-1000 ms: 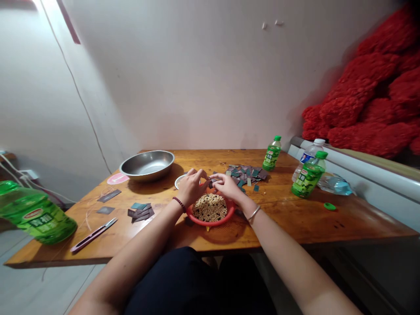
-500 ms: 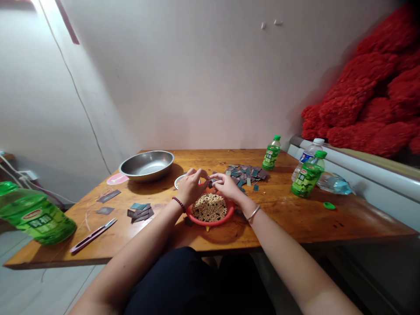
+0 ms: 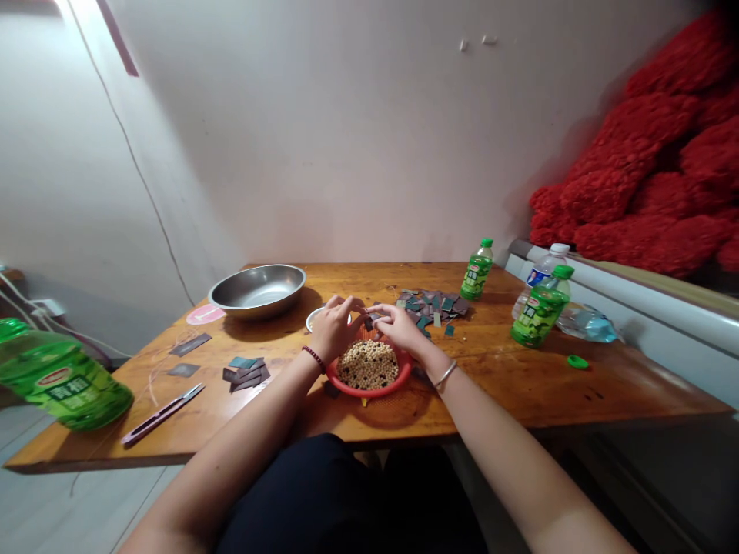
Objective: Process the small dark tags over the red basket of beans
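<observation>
A red basket (image 3: 396, 383) of pale beads with a few dark ones stands near the table's front edge. Over its far rim, my left hand (image 3: 336, 327) and my right hand (image 3: 398, 325) meet at the fingertips. Both are pinched closed on something small that I cannot make out. Partly behind my left hand is a small white bowl (image 3: 312, 318). A pile of dark and green flat pieces (image 3: 433, 308) lies just beyond my right hand. More dark pieces (image 3: 248, 375) lie left of my left wrist.
A steel basin (image 3: 259, 292) stands at the back left of the wooden table (image 3: 496, 385). Pink-handled snips (image 3: 162, 415) and a large green bottle (image 3: 69, 385) are at the left. Green bottles (image 3: 477, 269) (image 3: 540, 308), a clear bottle and a green cap (image 3: 577, 362) are at the right.
My fingertips have shifted very slightly where they meet above the basket. The view has moved a little; the other objects stay in place.
</observation>
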Action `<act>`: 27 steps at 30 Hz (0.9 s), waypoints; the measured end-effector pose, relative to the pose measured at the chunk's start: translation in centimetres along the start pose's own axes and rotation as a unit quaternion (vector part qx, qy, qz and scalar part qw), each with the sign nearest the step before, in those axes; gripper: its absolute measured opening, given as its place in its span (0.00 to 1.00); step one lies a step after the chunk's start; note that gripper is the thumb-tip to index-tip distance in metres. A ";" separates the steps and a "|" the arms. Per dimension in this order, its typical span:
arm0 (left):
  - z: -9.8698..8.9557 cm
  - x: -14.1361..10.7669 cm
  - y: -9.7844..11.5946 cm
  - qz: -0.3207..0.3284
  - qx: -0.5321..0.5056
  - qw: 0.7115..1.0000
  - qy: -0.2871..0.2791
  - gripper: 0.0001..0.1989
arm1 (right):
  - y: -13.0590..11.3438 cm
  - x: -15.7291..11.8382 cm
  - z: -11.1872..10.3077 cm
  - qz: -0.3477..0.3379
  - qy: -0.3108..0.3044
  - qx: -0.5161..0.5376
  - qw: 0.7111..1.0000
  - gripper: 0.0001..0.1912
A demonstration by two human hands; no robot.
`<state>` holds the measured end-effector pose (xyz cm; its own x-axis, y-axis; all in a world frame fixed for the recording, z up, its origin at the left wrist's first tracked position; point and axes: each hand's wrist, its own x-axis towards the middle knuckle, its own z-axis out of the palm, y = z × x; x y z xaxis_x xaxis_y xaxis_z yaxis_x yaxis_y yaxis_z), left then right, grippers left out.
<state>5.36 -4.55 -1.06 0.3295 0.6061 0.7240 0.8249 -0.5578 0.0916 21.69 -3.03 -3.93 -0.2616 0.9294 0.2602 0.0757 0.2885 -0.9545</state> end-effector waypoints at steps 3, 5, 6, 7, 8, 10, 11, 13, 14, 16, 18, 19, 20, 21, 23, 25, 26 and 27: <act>-0.1 0.0 0.0 0.003 -0.009 1.000 0.004 0.08 | 0.0 0.0 0.0 0.001 0.000 -0.002 1.000 0.19; -0.1 0.0 0.0 0.003 -0.011 1.000 0.000 0.08 | 0.0 0.0 0.0 0.001 0.000 0.000 1.000 0.19; -0.2 0.0 0.0 0.002 -0.012 1.000 -0.002 0.08 | -0.1 0.0 0.0 0.000 -0.001 0.002 1.000 0.19; -0.2 0.0 -0.1 0.001 -0.011 1.000 -0.003 0.09 | -0.1 0.0 0.0 -0.001 -0.001 0.004 1.000 0.19; -0.2 0.1 -0.1 0.000 -0.010 1.000 -0.003 0.09 | -0.1 0.0 0.0 -0.002 -0.001 0.006 1.000 0.19; -0.3 0.1 0.0 -0.003 -0.004 1.000 -0.001 0.10 | -0.1 0.0 0.1 0.000 0.001 0.007 1.000 0.18; -0.3 0.1 0.0 -0.005 -0.001 1.000 0.001 0.10 | -0.1 0.1 0.1 0.002 0.002 0.006 1.000 0.18; -0.3 0.1 0.1 -0.007 0.001 1.000 -0.001 0.10 | 0.0 0.1 0.1 0.002 0.003 0.004 1.000 0.18; -0.3 0.1 0.2 -0.007 0.000 1.000 -0.003 0.10 | 0.1 0.1 0.1 0.001 0.004 0.004 1.000 0.18; -0.2 0.0 0.2 -0.006 -0.004 1.000 -0.005 0.10 | 0.2 0.2 0.0 -0.005 0.001 0.005 1.000 0.19; -0.2 0.0 0.2 -0.004 -0.005 1.000 -0.004 0.10 | 0.3 0.1 0.0 -0.009 -0.001 0.009 1.000 0.19; -0.2 0.0 0.2 -0.004 -0.005 1.000 -0.003 0.10 | 0.3 0.1 0.0 -0.011 -0.001 0.011 1.000 0.19; -0.2 0.0 0.2 -0.005 -0.006 1.000 -0.004 0.10 | 0.2 0.1 0.0 -0.013 -0.001 0.013 1.000 0.19; -0.3 0.0 0.2 -0.006 -0.007 1.000 -0.005 0.11 | 0.1 0.1 0.0 -0.014 0.000 0.015 1.000 0.19; -0.3 0.0 0.2 -0.009 -0.009 1.000 -0.010 0.12 | 0.0 0.0 0.1 -0.011 0.002 0.016 1.000 0.19; -0.4 0.0 0.2 -0.008 -0.007 1.000 -0.013 0.13 | -0.1 0.0 0.1 -0.005 0.002 0.013 1.000 0.19; -0.5 0.0 0.2 -0.009 -0.004 1.000 -0.013 0.13 | -0.1 0.0 0.1 -0.004 0.001 0.012 1.000 0.19; -0.5 0.1 0.2 -0.011 0.000 1.000 -0.012 0.13 | -0.1 0.0 0.1 -0.005 -0.001 0.009 1.000 0.19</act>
<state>5.32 -4.90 -0.68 0.3218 0.6312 0.7057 0.8320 -0.5443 0.1074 21.63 -3.11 -3.85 -0.2646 0.9262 0.2686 0.0552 0.2926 -0.9546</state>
